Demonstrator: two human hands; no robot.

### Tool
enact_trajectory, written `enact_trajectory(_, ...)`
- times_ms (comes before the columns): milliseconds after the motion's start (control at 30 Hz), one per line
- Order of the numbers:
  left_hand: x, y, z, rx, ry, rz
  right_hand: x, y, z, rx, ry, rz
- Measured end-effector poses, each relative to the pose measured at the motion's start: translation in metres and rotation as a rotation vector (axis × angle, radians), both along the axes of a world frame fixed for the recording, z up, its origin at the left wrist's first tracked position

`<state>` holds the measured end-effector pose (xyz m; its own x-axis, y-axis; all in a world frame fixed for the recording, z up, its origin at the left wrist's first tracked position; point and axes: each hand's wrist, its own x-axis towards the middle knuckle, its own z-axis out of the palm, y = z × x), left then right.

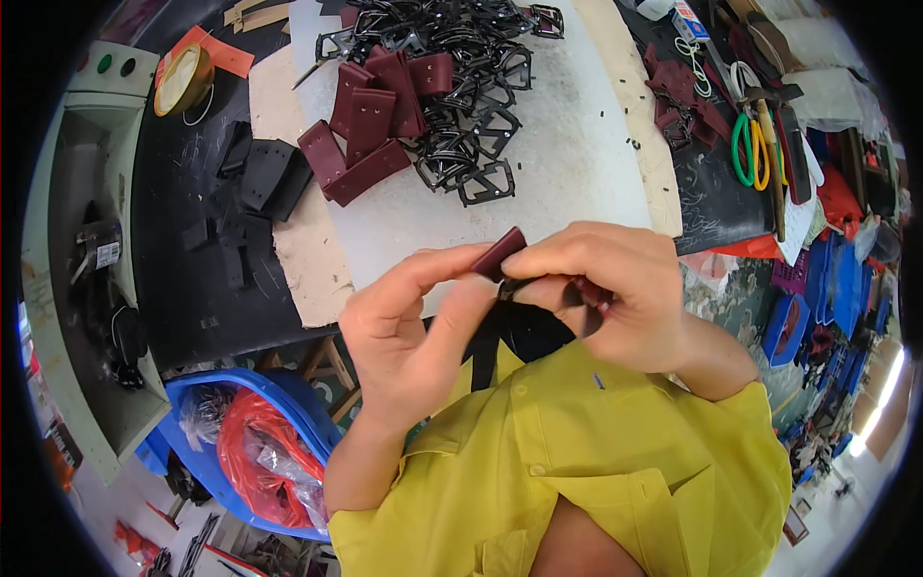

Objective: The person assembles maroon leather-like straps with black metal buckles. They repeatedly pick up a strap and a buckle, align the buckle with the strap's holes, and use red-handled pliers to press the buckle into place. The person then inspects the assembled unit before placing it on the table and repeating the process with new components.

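Note:
Both my hands meet close to my chest over the near edge of the table. My left hand (409, 322) pinches a small dark red leather strap piece (500, 252) between thumb and forefinger. My right hand (615, 288) grips the same strap together with a black metal buckle (514, 285), which my fingers mostly hide. On the white work board (567, 163) farther away lie several more dark red strap pieces (370, 125) beside a heap of black metal buckles (461, 87).
Black leather pieces (260, 178) lie on the dark table at the left, near a yellow tape roll (183, 79). Green and yellow scissors (750, 144) and other tools sit at the right. A blue bin with a red bag (255, 442) stands below left.

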<state>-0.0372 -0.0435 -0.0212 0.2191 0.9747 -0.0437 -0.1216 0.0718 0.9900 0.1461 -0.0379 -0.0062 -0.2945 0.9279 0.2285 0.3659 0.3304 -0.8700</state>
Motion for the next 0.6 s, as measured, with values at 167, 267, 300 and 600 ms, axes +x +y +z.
enact_trajectory(167,0.003,-0.001,0.0,-0.171,-0.172,0.104,0.003,-0.001,-0.015,0.131,-0.04,-0.038)
enact_trajectory(267,0.01,-0.004,-0.001,-0.146,-0.167,0.154,0.001,-0.007,-0.013,0.109,-0.028,-0.058)
enact_trajectory(300,0.011,-0.005,-0.002,-0.183,-0.184,0.157,0.001,-0.007,-0.014,0.104,-0.021,-0.063)
enact_trajectory(600,0.019,-0.018,-0.005,-0.253,-0.07,0.226,-0.001,-0.011,-0.021,0.011,-0.011,-0.136)
